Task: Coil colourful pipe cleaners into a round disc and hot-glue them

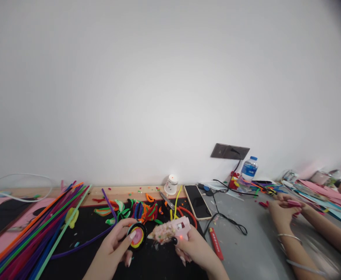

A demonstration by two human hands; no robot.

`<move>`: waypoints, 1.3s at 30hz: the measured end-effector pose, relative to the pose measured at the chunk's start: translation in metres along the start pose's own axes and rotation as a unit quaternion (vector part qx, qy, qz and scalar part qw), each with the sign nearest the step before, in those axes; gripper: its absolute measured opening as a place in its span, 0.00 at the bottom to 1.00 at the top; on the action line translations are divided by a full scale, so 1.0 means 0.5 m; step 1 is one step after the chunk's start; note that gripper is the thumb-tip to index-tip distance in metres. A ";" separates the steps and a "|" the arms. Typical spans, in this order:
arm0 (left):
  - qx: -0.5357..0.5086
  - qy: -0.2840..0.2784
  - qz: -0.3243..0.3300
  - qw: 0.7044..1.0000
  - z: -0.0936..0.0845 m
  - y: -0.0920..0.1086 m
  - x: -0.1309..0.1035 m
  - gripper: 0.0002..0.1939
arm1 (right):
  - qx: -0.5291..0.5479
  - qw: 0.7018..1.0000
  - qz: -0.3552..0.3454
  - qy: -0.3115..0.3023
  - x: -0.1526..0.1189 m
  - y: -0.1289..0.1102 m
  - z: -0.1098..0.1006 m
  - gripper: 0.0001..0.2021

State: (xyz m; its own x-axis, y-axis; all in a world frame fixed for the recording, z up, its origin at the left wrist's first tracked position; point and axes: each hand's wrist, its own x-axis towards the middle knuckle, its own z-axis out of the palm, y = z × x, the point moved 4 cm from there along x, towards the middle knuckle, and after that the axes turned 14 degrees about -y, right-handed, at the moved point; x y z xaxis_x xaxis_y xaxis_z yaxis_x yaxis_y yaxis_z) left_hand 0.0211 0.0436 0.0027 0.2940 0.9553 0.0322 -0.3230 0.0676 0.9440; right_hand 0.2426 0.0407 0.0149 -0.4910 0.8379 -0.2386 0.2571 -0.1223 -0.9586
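Note:
My left hand (119,243) pinches a round coil of pipe cleaner (136,241), pink at its core, then yellow and orange, with a black outer ring. A pink hot glue gun (173,229) is gripped in my right hand (192,247); its front part is crusted with bits and its tip points left at the coil, a small gap away. A red light glows on the gun near my thumb. Just behind my hands, bent pipe cleaner pieces (147,210) in green, orange and blue lie on the black mat (86,249).
Long pipe cleaners (36,229) lie bundled at left. Behind the gun are a white paper cup (171,185), scissors (167,200) and a phone (198,202). Black cable (231,221), a red stick-like packet (216,244) and a water bottle (248,171) stand or lie rightward. A co-worker's hands (287,210) work at right.

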 end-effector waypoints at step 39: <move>0.031 -0.079 -0.018 0.996 0.007 -0.022 -0.005 0.20 | -0.015 1.000 0.001 0.019 0.003 0.001 -0.004 0.13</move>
State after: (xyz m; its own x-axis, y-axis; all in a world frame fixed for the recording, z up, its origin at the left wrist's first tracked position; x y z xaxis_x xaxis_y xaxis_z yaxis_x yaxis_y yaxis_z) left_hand 0.0273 0.0396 -0.0065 0.4439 0.8950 0.0448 -0.2553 0.0784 0.9637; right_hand 0.2439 0.0429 0.0142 -0.4585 0.8571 -0.2348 0.2832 -0.1095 -0.9528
